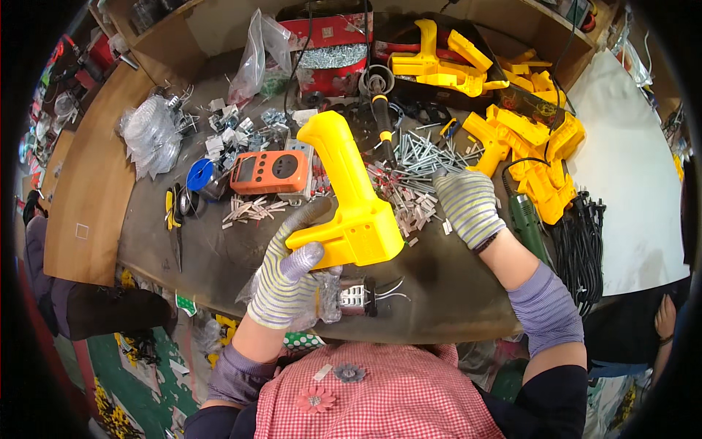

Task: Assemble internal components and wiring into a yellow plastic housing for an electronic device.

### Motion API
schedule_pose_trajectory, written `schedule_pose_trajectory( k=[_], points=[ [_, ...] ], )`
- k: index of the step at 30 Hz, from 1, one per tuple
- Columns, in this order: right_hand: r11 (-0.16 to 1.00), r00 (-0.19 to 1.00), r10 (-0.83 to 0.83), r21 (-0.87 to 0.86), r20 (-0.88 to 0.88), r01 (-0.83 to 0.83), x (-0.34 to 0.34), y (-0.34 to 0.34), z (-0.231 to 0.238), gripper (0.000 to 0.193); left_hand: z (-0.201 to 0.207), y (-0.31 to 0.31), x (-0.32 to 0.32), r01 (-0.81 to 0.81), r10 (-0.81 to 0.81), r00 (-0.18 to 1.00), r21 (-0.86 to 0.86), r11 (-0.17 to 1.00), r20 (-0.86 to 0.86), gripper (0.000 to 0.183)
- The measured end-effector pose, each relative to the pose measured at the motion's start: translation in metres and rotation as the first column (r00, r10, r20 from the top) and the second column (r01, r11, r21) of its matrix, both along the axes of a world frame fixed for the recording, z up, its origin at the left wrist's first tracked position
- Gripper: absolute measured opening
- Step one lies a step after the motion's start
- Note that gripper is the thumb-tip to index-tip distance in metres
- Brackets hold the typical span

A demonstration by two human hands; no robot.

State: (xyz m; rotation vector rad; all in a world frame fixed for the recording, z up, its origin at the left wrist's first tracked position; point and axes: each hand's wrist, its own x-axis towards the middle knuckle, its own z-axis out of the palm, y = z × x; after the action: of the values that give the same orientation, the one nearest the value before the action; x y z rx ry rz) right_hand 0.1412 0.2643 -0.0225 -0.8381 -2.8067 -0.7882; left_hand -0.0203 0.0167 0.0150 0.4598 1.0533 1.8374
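Yellow plastic pistol-shaped housing (369, 223), clamped in left hand (281, 282). Right hand (469, 207): by silver screws (425, 155), grip unclear. Slotted metal unit (355, 298): separate.

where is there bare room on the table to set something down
The widest bare patch of the table lies near its front edge, between the wired metal part and the black cables. A smaller one lies between the scissors and the left hand. It is crowded around the right hand, with screws and yellow shells.
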Motion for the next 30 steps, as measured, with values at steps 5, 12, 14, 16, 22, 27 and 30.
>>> schedule_pose_trajectory(
  k=[5,12,14,16,22,27,30],
  points=[
    [0.990,0.999,0.049,-0.133,-0.001,-0.049,0.017,-0.006,0.000,0.019,-0.006,-0.003,-0.005,0.015,-0.016,1.000,0.031,0.999,0.014,0.076],
    [0.913,0.972,0.028,-0.389,-0.233,-0.119,0.013,0.013,0.007,0.018,-0.019,-0.003,-0.012,0.053,-0.052,0.993,0.011,0.999,-0.106,0.074],
    [0.835,0.967,-0.027,-0.537,-0.254,-0.118,0.019,0.007,0.024,0.026,-0.021,-0.006,-0.016,0.095,-0.114,0.951,-0.082,0.992,-0.286,0.064],
    [0.726,0.868,-0.202,-0.664,-0.454,-0.178,0.016,-0.010,0.033,0.033,-0.021,-0.005,-0.013,0.064,-0.062,0.940,-0.007,0.998,-0.335,0.059],
    [-0.179,0.490,-0.774,-0.604,-0.400,-0.776,0.016,-0.076,0.059,0.022,-0.009,-0.007,-0.007,0.077,-0.091,0.909,-0.051,0.996,-0.406,0.061],
    [0.026,0.527,-0.658,-0.715,-0.539,-0.699,0.014,-0.081,0.047,0.022,-0.010,-0.010,-0.004,0.055,-0.095,0.811,-0.086,0.995,-0.577,0.060],
    [0.487,0.637,-0.335,-0.706,-0.695,-0.514,0.014,-0.095,0.057,0.022,-0.010,-0.012,0.003,-0.011,-0.056,0.734,-0.093,0.996,-0.677,0.057]
  ],
)
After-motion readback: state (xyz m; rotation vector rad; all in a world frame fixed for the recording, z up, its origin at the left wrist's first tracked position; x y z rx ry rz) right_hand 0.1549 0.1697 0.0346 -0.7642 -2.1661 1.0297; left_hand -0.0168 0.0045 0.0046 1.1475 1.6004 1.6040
